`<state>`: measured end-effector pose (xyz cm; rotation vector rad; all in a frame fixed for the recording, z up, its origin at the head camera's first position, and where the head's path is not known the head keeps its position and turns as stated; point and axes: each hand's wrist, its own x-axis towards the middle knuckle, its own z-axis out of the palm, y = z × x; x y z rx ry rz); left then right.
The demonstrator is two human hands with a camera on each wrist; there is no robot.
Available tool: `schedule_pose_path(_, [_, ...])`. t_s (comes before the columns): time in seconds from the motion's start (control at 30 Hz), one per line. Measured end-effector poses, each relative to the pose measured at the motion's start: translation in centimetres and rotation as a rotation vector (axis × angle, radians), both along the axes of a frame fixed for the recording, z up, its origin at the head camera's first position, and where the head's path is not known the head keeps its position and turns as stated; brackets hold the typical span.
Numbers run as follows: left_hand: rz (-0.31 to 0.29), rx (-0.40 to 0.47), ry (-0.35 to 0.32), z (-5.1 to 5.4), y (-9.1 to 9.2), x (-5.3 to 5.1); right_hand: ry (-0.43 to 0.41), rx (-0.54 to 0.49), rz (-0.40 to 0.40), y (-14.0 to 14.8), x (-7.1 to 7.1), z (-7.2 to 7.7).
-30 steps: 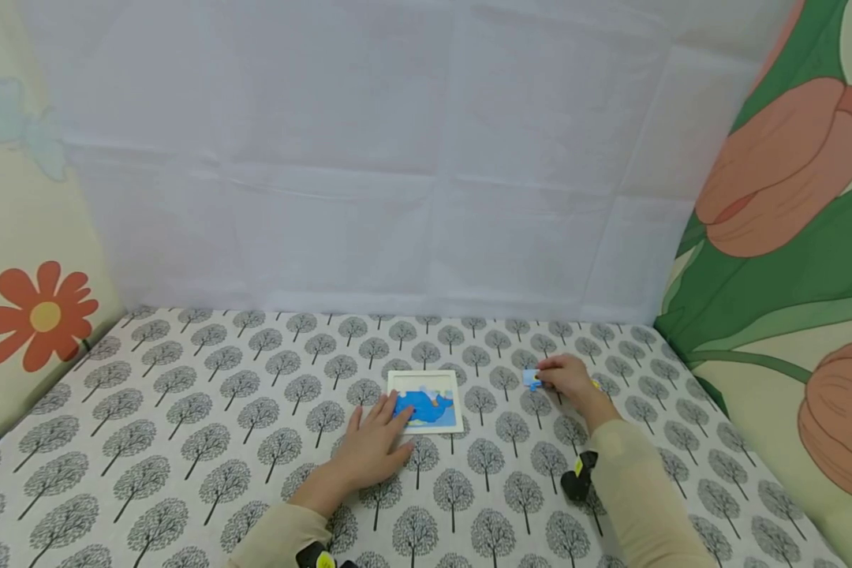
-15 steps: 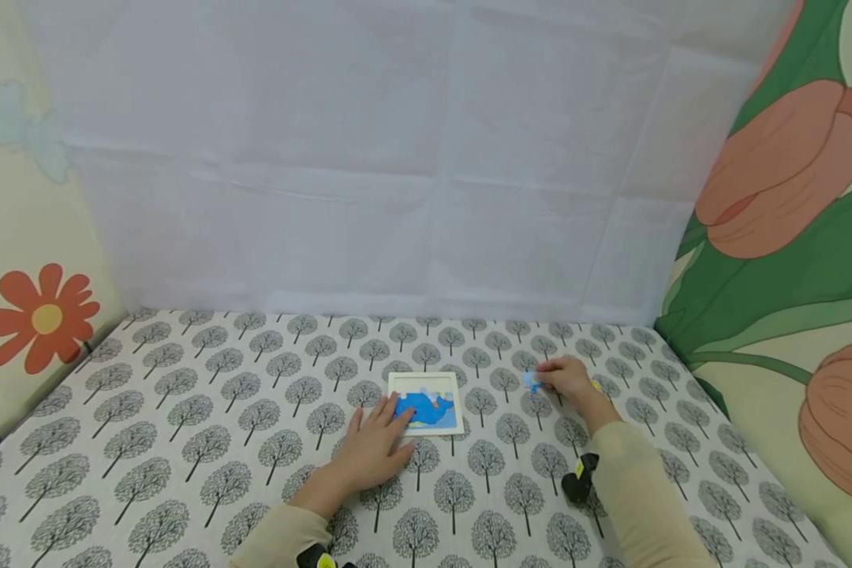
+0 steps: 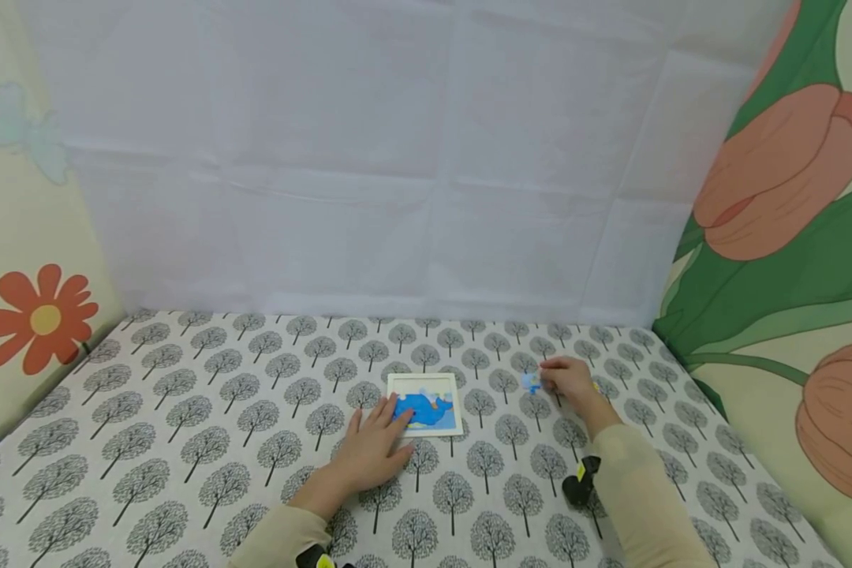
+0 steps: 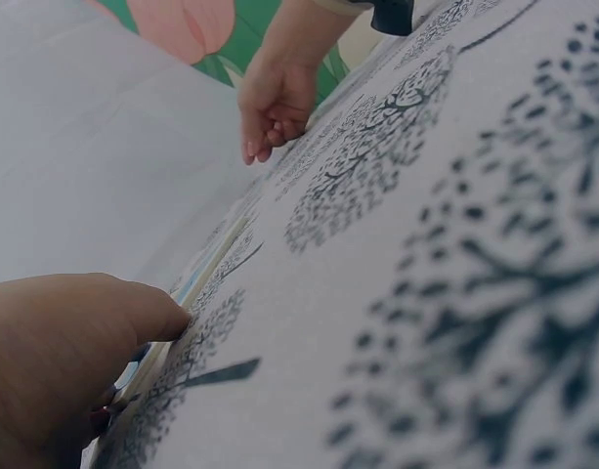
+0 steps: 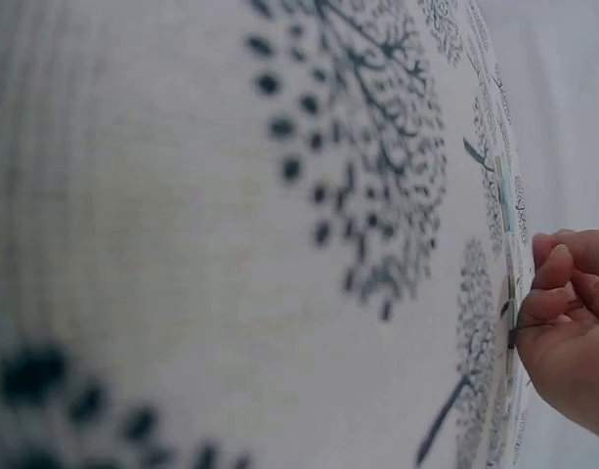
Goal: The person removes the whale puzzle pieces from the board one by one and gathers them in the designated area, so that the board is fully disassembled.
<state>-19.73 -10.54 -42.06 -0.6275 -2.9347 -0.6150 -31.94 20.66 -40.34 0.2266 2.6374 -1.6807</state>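
My left hand [image 3: 372, 451] rests on the lower left part of a white-framed jigsaw puzzle [image 3: 459, 402], its fingers spread over the picture of a blue whale. The puzzle's upper strip shows pale, without picture. In the left wrist view, the thumb of that hand [image 4: 74, 352] lies along the frame's edge. To the right of the puzzle, my right hand [image 3: 569, 382] has thumb and fingertips drawn together at a small light-blue puzzle piece [image 3: 529, 382], seemingly pinching its edge. The right wrist view shows the curled fingers of this hand [image 5: 573, 318] low over the cloth; the fingertips partly hide what they hold.
A white cloth printed with grey trees [image 3: 206, 442] covers the table. A small yellow patch [image 3: 596, 386] shows just behind the right hand. Flat pale-blue pieces [image 5: 505, 191] lie on the cloth beyond the right fingers. A white sheet [image 3: 341, 158] hangs behind.
The right fingertips have shifted slightly to the right, and the light-blue piece beside them shows a different outline. The left hand stays put on the puzzle.
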Motion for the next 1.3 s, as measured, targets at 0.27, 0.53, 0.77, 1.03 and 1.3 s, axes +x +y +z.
schedule_pose_path(0.27, [-0.001, -0.006, 0.005, -0.1, 0.0, -0.1, 0.029, -0.111, 0.013, 0.2, 0.3, 0.4])
schedule_pose_path(0.53, [-0.003, 0.006, 0.014, 0.1, 0.0, -0.1, 0.015, -0.103, 0.052, -0.7, 0.2, 1.4])
schedule_pose_path(0.77, [0.000, 0.006, 0.005, 0.1, 0.0, -0.1, -0.006, -0.133, 0.071, -2.3, 0.4, 2.0])
schedule_pose_path(1.03, [0.001, 0.003, 0.002, 0.0, 0.0, -0.1, -0.002, -0.217, 0.127, -4.2, 1.1, 1.9])
schedule_pose_path(1.3, [0.000, 0.003, 0.004, -0.2, 0.1, -0.2, 0.001, -0.207, 0.175, -6.3, 2.0, 1.4])
